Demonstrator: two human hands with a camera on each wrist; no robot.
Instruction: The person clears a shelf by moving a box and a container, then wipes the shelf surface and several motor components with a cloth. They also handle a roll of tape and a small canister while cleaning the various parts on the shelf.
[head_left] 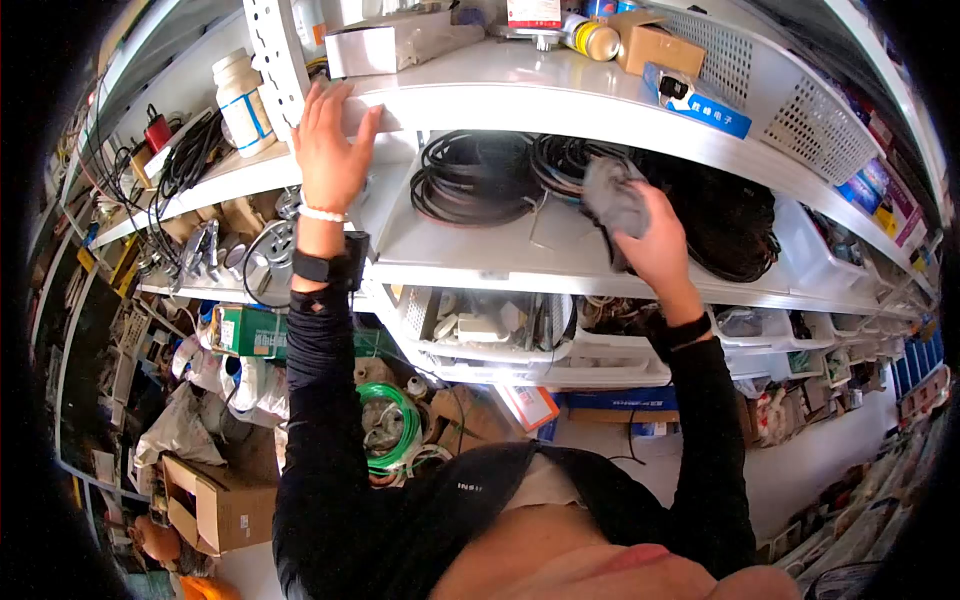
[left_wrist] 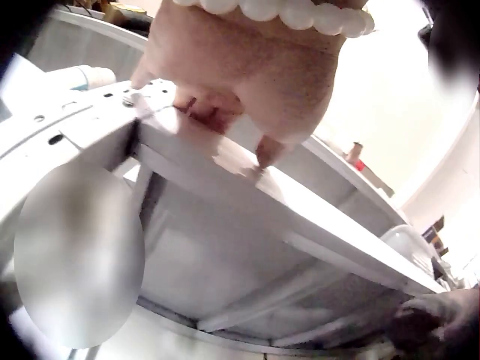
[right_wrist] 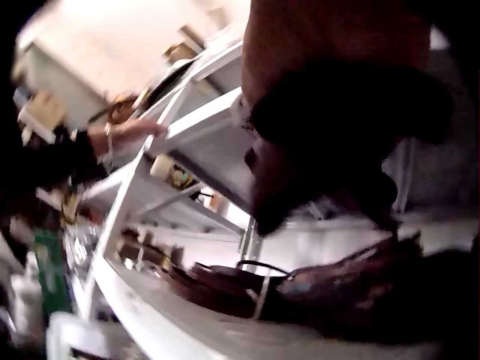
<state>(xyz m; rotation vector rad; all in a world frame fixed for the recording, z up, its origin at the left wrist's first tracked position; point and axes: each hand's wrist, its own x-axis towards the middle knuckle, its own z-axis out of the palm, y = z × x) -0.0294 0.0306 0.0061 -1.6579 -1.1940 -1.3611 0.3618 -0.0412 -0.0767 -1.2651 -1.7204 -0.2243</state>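
In the head view my right hand grips a crumpled grey cloth above the middle shelf. The right wrist view shows the cloth as a dark, hanging shape. Behind and beside it lie coils of black cable and a large dark bundle. My left hand rests with fingers extended on the upper shelf's front edge, close to the perforated upright. In the left wrist view, the fingers of the left hand reach over that white edge.
The upper shelf bears a white box, a blue box and a perforated white basket. A white bottle stands left of the upright. Below are plastic bins, a green hose coil and an open cardboard box.
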